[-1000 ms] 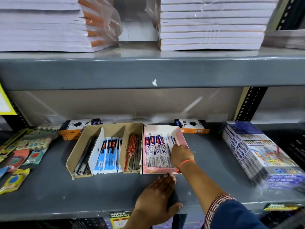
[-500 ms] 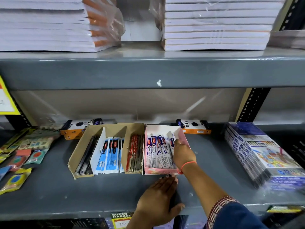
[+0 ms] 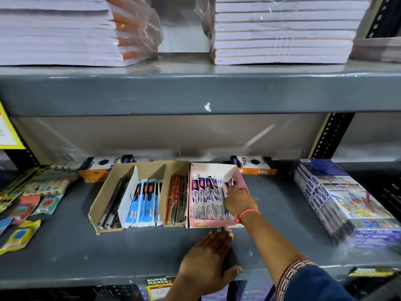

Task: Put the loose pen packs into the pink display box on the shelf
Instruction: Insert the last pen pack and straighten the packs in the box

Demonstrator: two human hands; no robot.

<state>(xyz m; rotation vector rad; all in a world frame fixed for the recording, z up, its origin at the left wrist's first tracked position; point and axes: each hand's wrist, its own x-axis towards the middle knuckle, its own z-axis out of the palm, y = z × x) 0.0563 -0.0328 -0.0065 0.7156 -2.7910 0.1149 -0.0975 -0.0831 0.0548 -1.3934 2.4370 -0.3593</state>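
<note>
Right hand (image 3: 238,202) slid lower among pen packs (image 3: 208,198) in pink display box (image 3: 217,223), grip unclear, left hand (image 3: 208,255) flat, spread

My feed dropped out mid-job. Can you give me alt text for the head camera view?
The right hand reaches into the pink display box on the grey shelf, fingers on the pen packs standing in it. The left hand lies flat on the shelf, fingertips at the box's front.

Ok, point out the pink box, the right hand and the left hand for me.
pink box (image 3: 213,223): head view, its front wall.
right hand (image 3: 239,202): head view, back of the hand, inside the box.
left hand (image 3: 207,256): head view, back of the hand, flat on the shelf.
</note>
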